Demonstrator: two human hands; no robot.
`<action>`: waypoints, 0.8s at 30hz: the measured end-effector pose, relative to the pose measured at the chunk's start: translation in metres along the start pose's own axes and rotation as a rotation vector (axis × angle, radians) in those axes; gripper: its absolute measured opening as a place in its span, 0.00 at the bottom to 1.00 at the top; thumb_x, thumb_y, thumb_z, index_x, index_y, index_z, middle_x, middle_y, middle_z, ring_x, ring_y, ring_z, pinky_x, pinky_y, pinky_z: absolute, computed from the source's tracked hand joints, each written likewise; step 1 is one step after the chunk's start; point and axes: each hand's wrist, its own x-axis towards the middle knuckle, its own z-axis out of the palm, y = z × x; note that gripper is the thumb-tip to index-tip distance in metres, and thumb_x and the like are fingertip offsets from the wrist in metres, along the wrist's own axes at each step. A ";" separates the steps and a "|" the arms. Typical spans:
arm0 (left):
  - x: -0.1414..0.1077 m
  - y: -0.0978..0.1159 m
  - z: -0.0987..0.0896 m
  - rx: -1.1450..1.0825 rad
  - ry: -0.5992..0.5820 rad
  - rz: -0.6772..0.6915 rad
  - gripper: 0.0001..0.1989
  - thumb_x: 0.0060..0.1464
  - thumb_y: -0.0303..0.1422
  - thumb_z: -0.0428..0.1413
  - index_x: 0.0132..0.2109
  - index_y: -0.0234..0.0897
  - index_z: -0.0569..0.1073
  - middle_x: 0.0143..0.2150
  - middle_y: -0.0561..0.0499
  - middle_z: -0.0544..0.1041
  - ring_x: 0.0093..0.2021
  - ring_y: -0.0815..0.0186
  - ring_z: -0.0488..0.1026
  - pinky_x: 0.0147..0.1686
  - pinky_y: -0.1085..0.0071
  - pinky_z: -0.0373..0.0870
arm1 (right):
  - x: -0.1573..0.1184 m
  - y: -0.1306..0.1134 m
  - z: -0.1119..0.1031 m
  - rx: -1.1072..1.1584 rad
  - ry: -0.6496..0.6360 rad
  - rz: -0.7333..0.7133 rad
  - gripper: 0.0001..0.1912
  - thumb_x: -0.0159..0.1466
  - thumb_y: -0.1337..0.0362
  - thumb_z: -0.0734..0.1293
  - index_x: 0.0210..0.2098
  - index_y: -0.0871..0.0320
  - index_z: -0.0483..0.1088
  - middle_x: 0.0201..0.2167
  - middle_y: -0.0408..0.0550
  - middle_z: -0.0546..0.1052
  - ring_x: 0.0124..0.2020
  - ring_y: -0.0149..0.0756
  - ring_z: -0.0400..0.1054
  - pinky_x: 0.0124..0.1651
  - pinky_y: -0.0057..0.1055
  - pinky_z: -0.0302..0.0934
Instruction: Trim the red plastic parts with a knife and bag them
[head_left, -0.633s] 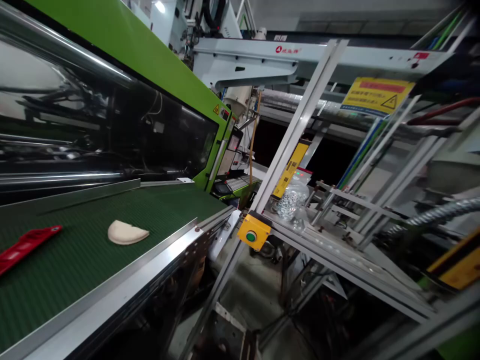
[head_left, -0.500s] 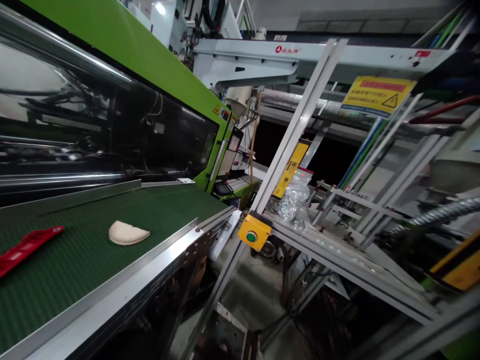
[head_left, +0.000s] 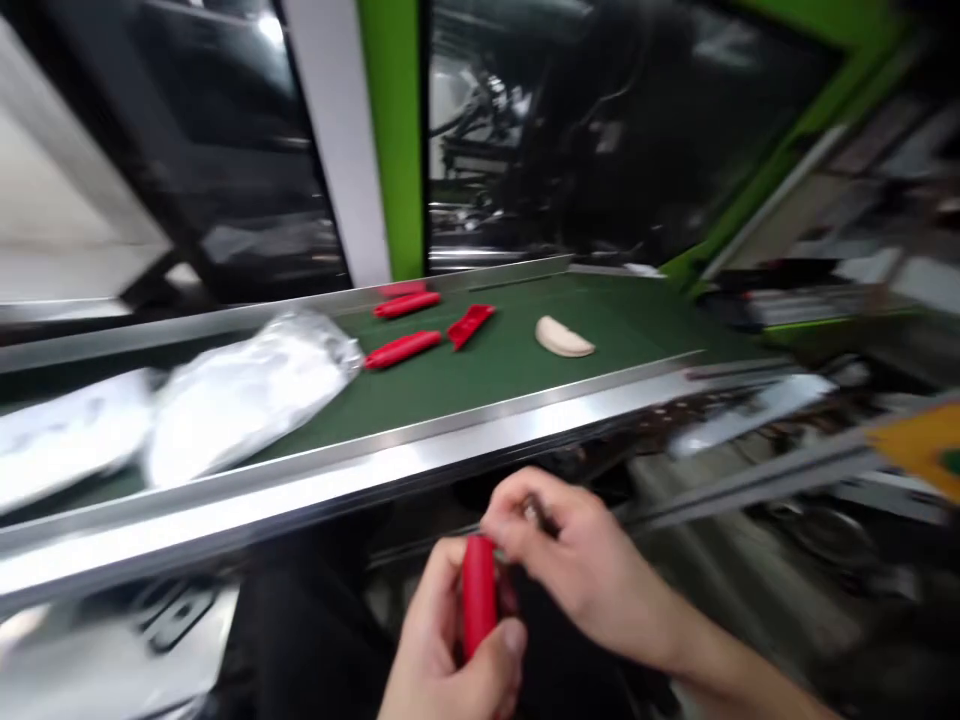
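My left hand (head_left: 457, 650) is closed around a red plastic handle-shaped part (head_left: 478, 595), which stands nearly upright with the thumb along its lower end. My right hand (head_left: 574, 555) is curled at the part's upper end, thumb and forefinger pinched there. A small metallic piece (head_left: 532, 512) shows between its fingers; the fingers hide most of it and its kind is unclear. Beyond my hands, on the green conveyor belt (head_left: 480, 385), lie more red parts (head_left: 403, 349), one of them a short open-sided red piece (head_left: 470, 325).
A cream half-round piece (head_left: 562, 338) sits farther right on the belt. Clear plastic bags with white contents (head_left: 247, 395) cover the belt's left part. A metal rail (head_left: 420, 440) edges the belt in front of me. A green-framed machine (head_left: 394, 150) stands behind.
My view has swung left and down. Both hands and the red part have come into view, along with the bags and more red parts; the yellow button box has shifted to the right edge.
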 end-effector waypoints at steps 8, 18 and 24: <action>-0.015 0.008 -0.018 -0.170 0.181 0.060 0.17 0.56 0.37 0.61 0.38 0.38 0.59 0.25 0.59 0.61 0.20 0.77 0.56 0.19 0.82 0.58 | 0.009 0.017 0.022 -0.171 -0.010 -0.213 0.15 0.71 0.59 0.63 0.56 0.42 0.65 0.46 0.38 0.74 0.47 0.24 0.72 0.49 0.16 0.65; -0.025 0.010 -0.032 -0.282 0.260 0.100 0.15 0.57 0.36 0.62 0.41 0.38 0.62 0.29 0.57 0.64 0.23 0.77 0.59 0.19 0.83 0.59 | 0.009 0.018 0.037 -0.566 -0.030 -0.732 0.23 0.67 0.79 0.61 0.59 0.58 0.67 0.48 0.51 0.72 0.47 0.36 0.67 0.47 0.37 0.62; -0.029 0.014 -0.033 -0.269 0.275 0.113 0.15 0.57 0.37 0.62 0.42 0.39 0.63 0.29 0.57 0.63 0.23 0.77 0.58 0.21 0.83 0.59 | 0.009 0.015 0.039 -0.621 -0.013 -0.846 0.19 0.64 0.82 0.62 0.53 0.66 0.71 0.46 0.58 0.73 0.46 0.42 0.67 0.43 0.41 0.60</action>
